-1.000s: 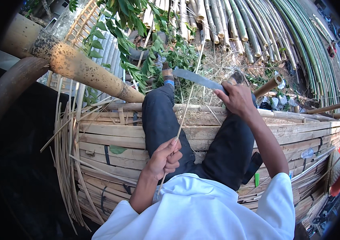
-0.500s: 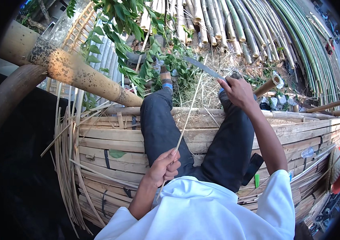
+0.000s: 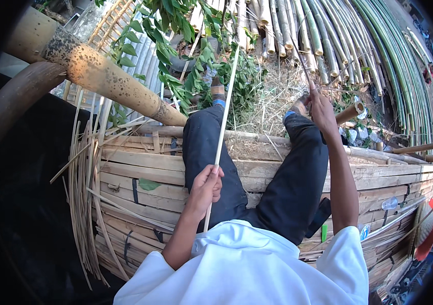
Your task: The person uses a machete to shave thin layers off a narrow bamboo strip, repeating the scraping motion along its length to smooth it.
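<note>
My left hand is closed around a long, thin, pale bamboo strip, just above my lap. The strip slants up and away, its far end reaching past my left knee toward the leaves; its lower end comes down by my shirt. Beyond my right knee, my right hand grips a knife whose handle is mostly hidden by the fingers. The blade points away from me and shows nearly edge-on as a thin dark line. Knife and strip are well apart.
I sit on a bamboo-slat platform. Loose strips hang at its left, below a thick bamboo pole. A dark phone lies beside my right thigh. Leafy branches and stacked bamboo poles are ahead.
My right hand has moved right, and the knife has turned from pointing left to pointing away, apart from the strip. The strip stands more upright, and my left hand has turned slightly.
</note>
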Tool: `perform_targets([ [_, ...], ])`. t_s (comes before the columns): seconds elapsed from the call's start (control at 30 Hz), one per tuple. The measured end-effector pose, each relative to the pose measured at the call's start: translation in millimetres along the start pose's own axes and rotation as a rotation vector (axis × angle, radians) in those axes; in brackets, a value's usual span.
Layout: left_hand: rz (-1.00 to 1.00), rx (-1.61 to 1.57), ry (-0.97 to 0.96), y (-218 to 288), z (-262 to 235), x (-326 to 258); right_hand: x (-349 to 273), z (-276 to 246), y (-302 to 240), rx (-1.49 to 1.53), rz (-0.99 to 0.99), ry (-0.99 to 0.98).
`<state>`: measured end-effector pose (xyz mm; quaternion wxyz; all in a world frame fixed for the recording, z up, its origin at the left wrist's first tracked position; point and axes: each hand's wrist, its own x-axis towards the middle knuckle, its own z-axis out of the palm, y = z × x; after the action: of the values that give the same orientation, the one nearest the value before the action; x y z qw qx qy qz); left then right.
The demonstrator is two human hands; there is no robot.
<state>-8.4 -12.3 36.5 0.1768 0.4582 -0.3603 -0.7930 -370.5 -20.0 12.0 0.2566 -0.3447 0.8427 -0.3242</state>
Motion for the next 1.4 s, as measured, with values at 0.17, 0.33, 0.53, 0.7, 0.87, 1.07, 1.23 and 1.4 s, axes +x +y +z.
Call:
perform_targets([
  [0.17,0.056,0.085,-0.093,5,5,12,-60,34,-44,0.158,-0.138,-0.226],
  [0.33,0.047,0.191,-0.159,7,16,13,-84,57,-69,0.608,0.036,-0.373],
  [0.53,-0.009,0.189,-0.187,0,16,5,-77,62,-67,0.913,0.045,-0.34],
  [0.7,0.012,0.232,-0.206,-18,-4,-2,-66,47,-66,0.858,0.039,-0.258],
  [0.87,0.169,0.315,-0.101,-20,-4,3,-94,55,-56,0.112,-0.268,-0.3],
  [1.07,0.357,0.39,0.0,-18,9,11,-147,68,-59,-0.37,-0.645,-0.405],
  [1.23,-0.058,-0.029,-0.184,-1,8,-1,-147,72,-54,-0.356,-0.793,-0.295],
  [1.4,-0.199,-0.265,-0.3,2,2,-6,-143,69,-55,-0.45,-0.818,-0.299],
])
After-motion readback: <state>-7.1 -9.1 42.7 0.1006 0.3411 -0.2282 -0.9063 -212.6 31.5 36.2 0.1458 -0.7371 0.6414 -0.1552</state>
